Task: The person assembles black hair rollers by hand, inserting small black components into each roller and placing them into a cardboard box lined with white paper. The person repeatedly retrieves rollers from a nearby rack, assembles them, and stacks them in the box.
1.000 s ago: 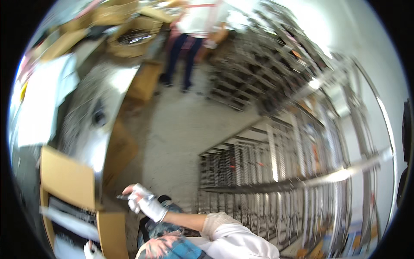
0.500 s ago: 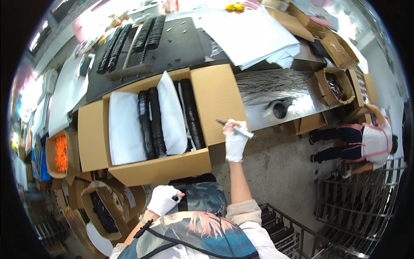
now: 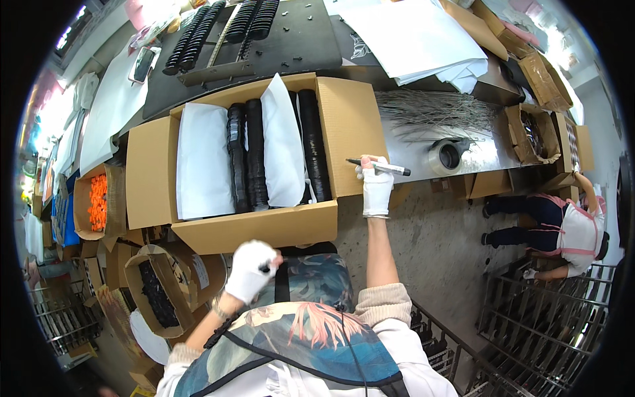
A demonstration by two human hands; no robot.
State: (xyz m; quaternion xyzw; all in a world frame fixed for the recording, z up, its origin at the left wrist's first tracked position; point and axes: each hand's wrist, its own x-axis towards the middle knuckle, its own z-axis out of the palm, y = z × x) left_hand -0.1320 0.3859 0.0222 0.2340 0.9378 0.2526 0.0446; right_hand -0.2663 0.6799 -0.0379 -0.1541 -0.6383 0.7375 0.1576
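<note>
Before me stands an open cardboard box (image 3: 254,228) holding several long black wrapped rolls (image 3: 256,155) and white sheets (image 3: 206,162) between them. My right hand (image 3: 377,188), in a white glove with bare fingertips, pinches an uncapped black-and-white marker (image 3: 387,167) at the box's right flap (image 3: 354,126). The marker lies nearly level, its dark tip pointing left over the flap. My left hand (image 3: 251,270), gloved too, is closed near the box's front flap. A small black piece that looks like the marker cap (image 3: 265,268) shows in its fingers.
Clear tape on a dispenser (image 3: 446,157) and thin metal rods (image 3: 430,112) lie on the right bench. Dark racks (image 3: 542,311) stand at the lower right, beside a co-worker (image 3: 562,221). A box of orange pieces (image 3: 98,205) is at the left. A stool (image 3: 314,278) stands before me.
The whole view has shifted, with the box higher in it. My right hand has moved forward along the flap, and the marker is more level. My left hand has risen toward the front flap.
</note>
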